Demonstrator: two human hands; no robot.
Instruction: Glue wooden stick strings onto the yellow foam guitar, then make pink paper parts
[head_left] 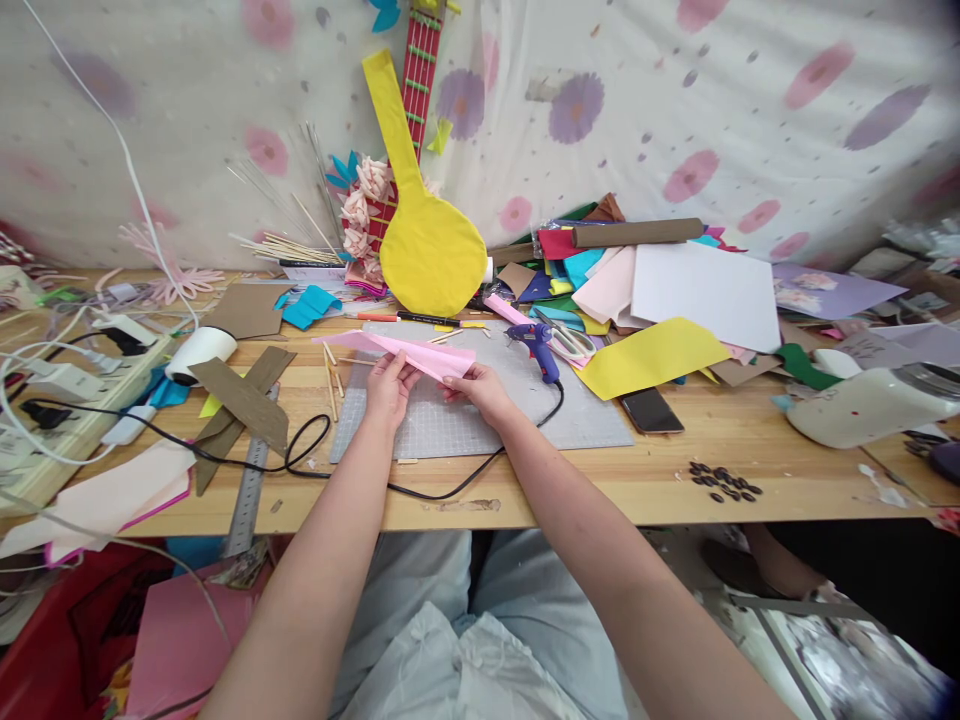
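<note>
A folded sheet of thin pink craft material (420, 352), paper or felt, is stretched between my two hands above the grey cutting mat (480, 430). My left hand (391, 385) grips its lower edge near the middle, fingers closed. At its right end my right hand (478, 390) pinches the corner. The sheet's left end tapers to a point past my left hand. Just right of my right hand, a blue glue gun (536, 345) lies on the mat beside scissors (568, 338). Behind the mat leans a yellow banjo-shaped cutout (433, 250).
The glue gun's black cord (442, 495) loops along the table's front. At left are a power strip (97, 400), brown strips (244, 405) and a metal ruler (251, 490). Rightward lie yellow sheet (652, 358), a phone (651, 410), dark beads (724, 482) and a white kettle (862, 405).
</note>
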